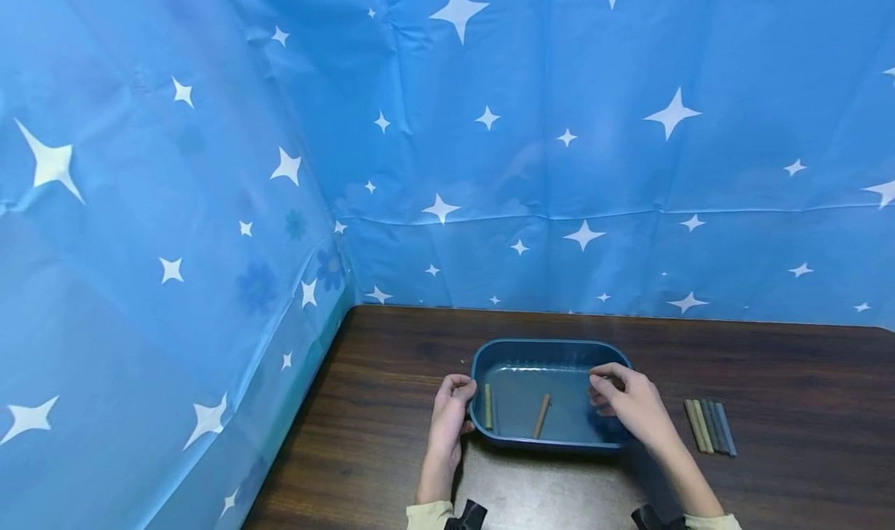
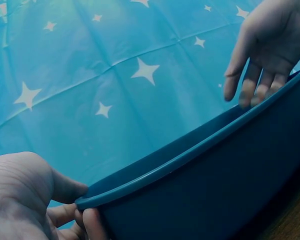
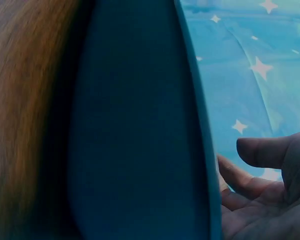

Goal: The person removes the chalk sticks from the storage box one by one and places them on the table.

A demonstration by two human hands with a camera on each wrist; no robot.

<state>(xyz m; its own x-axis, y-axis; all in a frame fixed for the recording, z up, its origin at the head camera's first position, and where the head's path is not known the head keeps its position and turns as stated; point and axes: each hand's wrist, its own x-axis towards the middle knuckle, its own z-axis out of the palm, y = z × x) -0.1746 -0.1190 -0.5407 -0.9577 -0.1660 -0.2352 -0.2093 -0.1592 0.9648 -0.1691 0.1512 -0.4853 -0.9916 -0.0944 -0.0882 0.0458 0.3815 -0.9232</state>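
A blue rectangular basin (image 1: 517, 441) with rounded corners stands on the table. At its left end my left hand (image 1: 447, 417) grips the rim, thumb over the top and fingers beneath, as the left wrist view also shows. My right hand (image 1: 635, 407) hovers over the basin's right end, thumb and fingers apart and loosely bent, with nothing seen between them. Inside the basin, a yellow-green stick (image 1: 488, 407) lies along the left wall and an orange-brown stick (image 1: 541, 416) lies slanted near the middle. Whether a dark strip beside the yellow-green stick is another stick, I cannot tell.
Right of the basin, several short sticks (image 1: 710, 427) in yellowish, grey and blue tones lie side by side on the dark wooden table (image 1: 804, 406). A blue star-patterned cloth (image 1: 531, 172) hangs behind the table and along its left side.
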